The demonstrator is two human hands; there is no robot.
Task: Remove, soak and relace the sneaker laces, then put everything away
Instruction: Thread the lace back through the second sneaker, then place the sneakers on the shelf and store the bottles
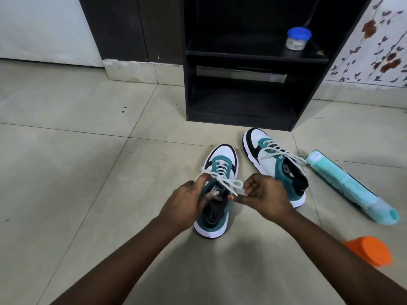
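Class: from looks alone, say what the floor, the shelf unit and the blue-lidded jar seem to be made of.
Floor: glazed tile, likely ceramic; grout lines, soft sheen.
Shelf unit: dark matte board, probably laminate; flat square-cut panels.
Blue-lidded jar: seemingly clear plastic; contents show through.

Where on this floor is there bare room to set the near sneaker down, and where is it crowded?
Free: the tiled floor left of the near sneaker, out to the white wall. Also the cabinet's bottom shelf. Crowded: right of both hands, where the second sneaker, the teal bottle and the orange lid lie close together.
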